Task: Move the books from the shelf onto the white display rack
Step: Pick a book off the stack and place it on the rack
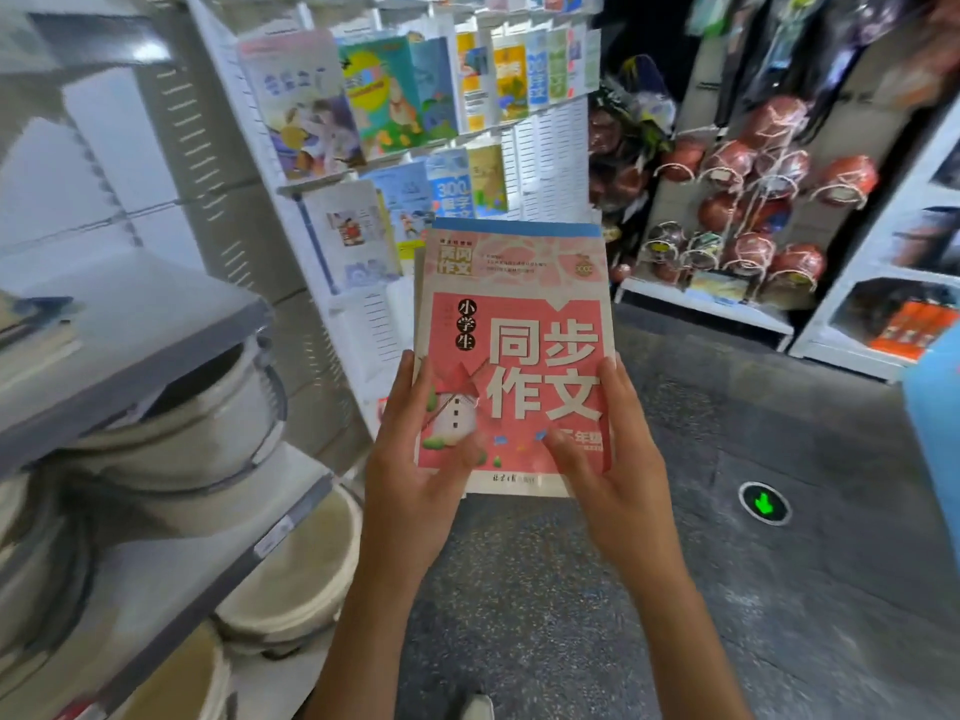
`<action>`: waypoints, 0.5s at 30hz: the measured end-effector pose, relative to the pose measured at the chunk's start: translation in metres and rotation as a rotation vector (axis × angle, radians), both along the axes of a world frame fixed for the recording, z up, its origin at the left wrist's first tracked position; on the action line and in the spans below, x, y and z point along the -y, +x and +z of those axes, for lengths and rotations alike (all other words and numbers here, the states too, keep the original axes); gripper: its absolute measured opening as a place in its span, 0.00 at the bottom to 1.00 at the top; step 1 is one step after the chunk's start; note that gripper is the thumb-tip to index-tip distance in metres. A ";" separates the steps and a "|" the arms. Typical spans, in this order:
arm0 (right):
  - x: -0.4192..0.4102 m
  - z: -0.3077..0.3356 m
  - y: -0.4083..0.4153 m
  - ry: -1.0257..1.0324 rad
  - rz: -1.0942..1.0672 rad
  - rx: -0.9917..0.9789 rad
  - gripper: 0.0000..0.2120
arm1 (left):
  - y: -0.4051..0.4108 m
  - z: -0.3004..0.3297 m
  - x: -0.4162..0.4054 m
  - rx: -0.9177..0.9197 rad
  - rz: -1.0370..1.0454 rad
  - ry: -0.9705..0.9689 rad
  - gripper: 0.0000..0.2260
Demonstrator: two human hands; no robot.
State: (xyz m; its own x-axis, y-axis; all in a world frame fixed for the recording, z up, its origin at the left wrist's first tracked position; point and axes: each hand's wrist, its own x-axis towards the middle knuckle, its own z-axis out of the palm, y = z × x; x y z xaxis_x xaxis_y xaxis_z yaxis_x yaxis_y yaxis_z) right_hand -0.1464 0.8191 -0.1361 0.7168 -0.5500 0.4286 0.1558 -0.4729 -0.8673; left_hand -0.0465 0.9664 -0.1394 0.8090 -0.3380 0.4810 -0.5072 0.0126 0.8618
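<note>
I hold a small stack of books in front of me, a pink-covered one with large white characters on top and a blue edge of another showing behind it. My left hand grips the stack's lower left side, thumb on the cover. My right hand grips the lower right side, thumb on the cover too. The white display rack stands just beyond the stack, tilted, with several colourful books on its tiers. The grey shelf is at my left.
White and metal pots sit on the grey shelf's lower levels. Netted basketballs hang on a rack at the right. A white shelf with orange boxes stands far right. The dark speckled floor carries a green arrow marker.
</note>
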 end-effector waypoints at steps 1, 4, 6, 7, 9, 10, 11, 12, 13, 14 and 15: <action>0.013 0.002 0.009 0.002 -0.020 0.008 0.38 | 0.013 0.001 0.016 -0.003 -0.030 -0.012 0.34; 0.052 0.011 0.038 0.013 -0.072 0.013 0.38 | 0.051 0.006 0.062 0.008 -0.099 -0.019 0.33; 0.076 0.016 0.061 0.040 -0.105 0.015 0.38 | 0.077 0.011 0.090 0.015 -0.131 -0.024 0.32; 0.086 0.017 0.072 0.054 -0.115 0.017 0.37 | 0.091 0.012 0.102 0.010 -0.145 -0.029 0.32; 0.105 0.018 0.095 0.067 -0.128 0.021 0.37 | 0.117 0.012 0.124 0.009 -0.168 -0.025 0.32; 0.113 0.017 0.105 0.062 -0.136 0.022 0.37 | 0.129 0.010 0.134 0.013 -0.176 -0.017 0.32; 0.123 0.014 0.113 0.056 -0.148 0.023 0.37 | 0.139 0.009 0.145 0.018 -0.184 -0.009 0.32; 0.132 0.012 0.120 0.059 -0.161 0.024 0.36 | 0.148 0.007 0.157 0.021 -0.193 0.000 0.32; 0.142 0.010 0.126 0.069 -0.175 0.023 0.36 | 0.155 0.004 0.168 0.022 -0.203 0.007 0.33; 0.152 0.008 0.131 0.079 -0.189 0.017 0.36 | 0.161 0.002 0.180 0.017 -0.218 0.012 0.33; 0.162 0.006 0.135 0.083 -0.208 0.006 0.36 | 0.167 0.001 0.192 0.009 -0.237 0.016 0.33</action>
State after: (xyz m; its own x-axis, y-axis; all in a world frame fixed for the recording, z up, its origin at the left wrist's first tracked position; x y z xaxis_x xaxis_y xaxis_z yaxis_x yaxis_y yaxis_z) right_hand -0.0112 0.6570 -0.1306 0.5818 -0.7192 0.3799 0.0678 -0.4226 -0.9038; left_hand 0.1201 0.7744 -0.1389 0.7018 -0.5258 0.4807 -0.4989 0.1188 0.8585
